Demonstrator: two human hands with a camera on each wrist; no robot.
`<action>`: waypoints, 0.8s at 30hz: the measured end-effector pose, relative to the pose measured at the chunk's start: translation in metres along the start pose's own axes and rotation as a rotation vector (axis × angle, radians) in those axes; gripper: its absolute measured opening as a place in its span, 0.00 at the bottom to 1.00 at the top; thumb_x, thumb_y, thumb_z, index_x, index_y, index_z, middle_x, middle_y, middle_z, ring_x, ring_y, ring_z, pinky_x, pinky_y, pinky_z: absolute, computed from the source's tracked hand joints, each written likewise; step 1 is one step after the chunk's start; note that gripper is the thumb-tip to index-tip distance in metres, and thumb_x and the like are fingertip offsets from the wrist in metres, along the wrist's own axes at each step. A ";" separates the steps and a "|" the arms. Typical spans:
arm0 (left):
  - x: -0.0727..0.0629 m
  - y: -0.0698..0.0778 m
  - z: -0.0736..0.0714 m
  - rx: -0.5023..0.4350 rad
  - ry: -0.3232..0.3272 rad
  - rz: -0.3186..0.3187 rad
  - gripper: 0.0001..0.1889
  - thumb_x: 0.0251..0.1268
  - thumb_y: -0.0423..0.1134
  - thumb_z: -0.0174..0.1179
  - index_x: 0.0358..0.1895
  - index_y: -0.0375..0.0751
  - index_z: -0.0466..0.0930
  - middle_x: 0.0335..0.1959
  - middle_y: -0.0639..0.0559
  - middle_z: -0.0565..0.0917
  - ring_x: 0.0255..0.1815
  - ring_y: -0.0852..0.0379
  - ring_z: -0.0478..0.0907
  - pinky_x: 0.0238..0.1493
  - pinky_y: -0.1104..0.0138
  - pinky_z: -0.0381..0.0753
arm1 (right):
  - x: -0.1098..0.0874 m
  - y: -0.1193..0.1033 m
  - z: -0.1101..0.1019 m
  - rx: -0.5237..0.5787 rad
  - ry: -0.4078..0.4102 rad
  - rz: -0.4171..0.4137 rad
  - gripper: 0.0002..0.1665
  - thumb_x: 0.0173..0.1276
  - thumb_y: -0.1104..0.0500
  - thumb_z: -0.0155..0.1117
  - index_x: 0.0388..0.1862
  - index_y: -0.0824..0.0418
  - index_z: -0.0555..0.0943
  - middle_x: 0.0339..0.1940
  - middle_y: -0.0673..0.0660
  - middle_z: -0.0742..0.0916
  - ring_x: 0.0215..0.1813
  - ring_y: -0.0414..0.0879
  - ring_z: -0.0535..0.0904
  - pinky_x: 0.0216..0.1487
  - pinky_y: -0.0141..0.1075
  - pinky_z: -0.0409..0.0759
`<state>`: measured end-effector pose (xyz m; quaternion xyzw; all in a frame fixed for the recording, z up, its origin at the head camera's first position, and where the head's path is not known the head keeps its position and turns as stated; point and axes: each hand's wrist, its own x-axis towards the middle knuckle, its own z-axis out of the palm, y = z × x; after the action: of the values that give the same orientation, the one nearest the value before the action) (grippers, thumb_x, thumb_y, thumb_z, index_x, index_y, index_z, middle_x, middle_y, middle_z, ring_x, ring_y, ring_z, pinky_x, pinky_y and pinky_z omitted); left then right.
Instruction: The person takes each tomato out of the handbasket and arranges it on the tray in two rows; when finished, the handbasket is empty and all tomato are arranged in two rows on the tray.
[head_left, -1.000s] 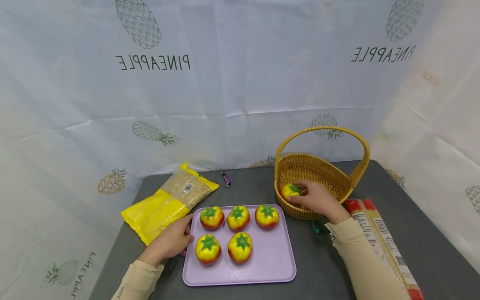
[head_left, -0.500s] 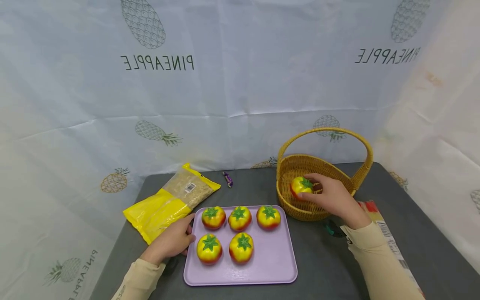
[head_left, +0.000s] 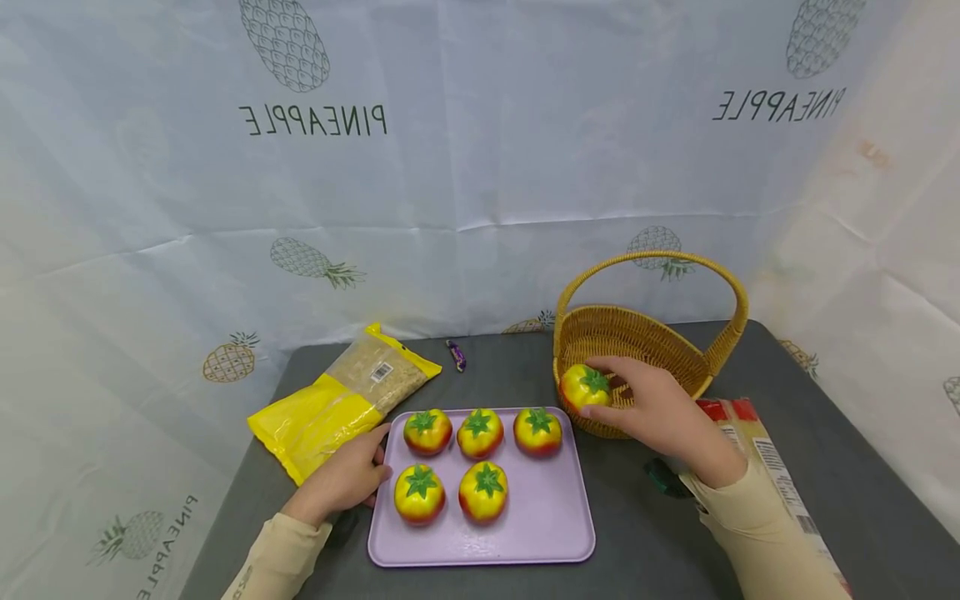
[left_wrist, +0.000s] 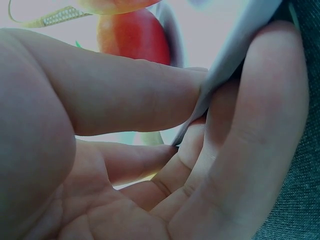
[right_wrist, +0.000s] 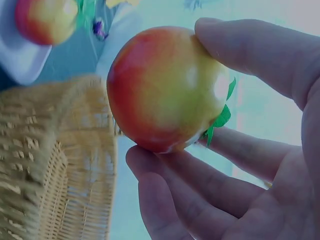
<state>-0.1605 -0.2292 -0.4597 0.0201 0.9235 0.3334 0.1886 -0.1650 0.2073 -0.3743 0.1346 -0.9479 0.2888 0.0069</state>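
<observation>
In the head view my right hand (head_left: 667, 412) grips a yellow-and-red toy fruit (head_left: 582, 388) with a green star-shaped leaf cap. It hangs at the front left rim of the wicker basket (head_left: 637, 329). The right wrist view has thumb and fingers on opposite sides of this toy fruit (right_wrist: 167, 90), beside the basket wall (right_wrist: 85, 165). My left hand (head_left: 347, 473) pinches the left edge of the lilac tray (head_left: 540, 525), thumb above and fingers below, as the tray rim (left_wrist: 220, 70) shows in the left wrist view. Several matching toy fruits (head_left: 483, 493) sit on the tray in two rows.
Left of the tray lies a yellow bag (head_left: 345, 400) with a see-through panel. A small purple wrapped sweet (head_left: 456, 356) lies behind the tray. At the right, a long red-ended packet (head_left: 772, 458) is partly behind my forearm. A patterned curtain (head_left: 465, 167) borders the dark table (head_left: 502, 358).
My right hand lifted the toy fruit from inside the basket, first rightward, then back left to the near rim. The left hand stays at the tray edge; the fruits on the tray stay put.
</observation>
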 end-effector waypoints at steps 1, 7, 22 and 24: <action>0.000 0.000 0.000 0.002 0.000 -0.001 0.39 0.72 0.32 0.69 0.83 0.38 0.64 0.36 0.47 0.76 0.25 0.51 0.78 0.26 0.63 0.86 | -0.002 -0.002 0.002 0.002 -0.004 -0.009 0.40 0.66 0.44 0.82 0.73 0.55 0.80 0.63 0.57 0.88 0.57 0.54 0.86 0.59 0.55 0.89; 0.001 -0.001 0.000 -0.001 0.002 -0.004 0.39 0.72 0.31 0.69 0.83 0.38 0.63 0.37 0.47 0.77 0.25 0.51 0.79 0.26 0.63 0.86 | -0.016 -0.016 0.013 0.007 -0.040 -0.062 0.40 0.65 0.46 0.83 0.72 0.54 0.81 0.64 0.54 0.88 0.55 0.49 0.87 0.56 0.48 0.90; 0.001 -0.002 0.001 -0.001 -0.003 -0.003 0.38 0.72 0.32 0.68 0.83 0.37 0.64 0.37 0.47 0.77 0.25 0.51 0.79 0.27 0.63 0.86 | -0.040 -0.020 0.052 -0.013 -0.171 -0.122 0.40 0.63 0.42 0.83 0.71 0.51 0.82 0.65 0.48 0.87 0.55 0.39 0.83 0.56 0.40 0.89; 0.001 -0.002 0.001 -0.003 -0.002 -0.003 0.38 0.72 0.31 0.69 0.83 0.37 0.64 0.37 0.46 0.76 0.26 0.51 0.79 0.27 0.63 0.86 | -0.042 -0.020 0.057 -0.018 -0.187 -0.124 0.39 0.63 0.42 0.84 0.70 0.50 0.82 0.64 0.48 0.87 0.55 0.39 0.83 0.57 0.41 0.88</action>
<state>-0.1614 -0.2299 -0.4619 0.0187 0.9228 0.3345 0.1901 -0.1155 0.1707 -0.4149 0.2189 -0.9368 0.2657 -0.0623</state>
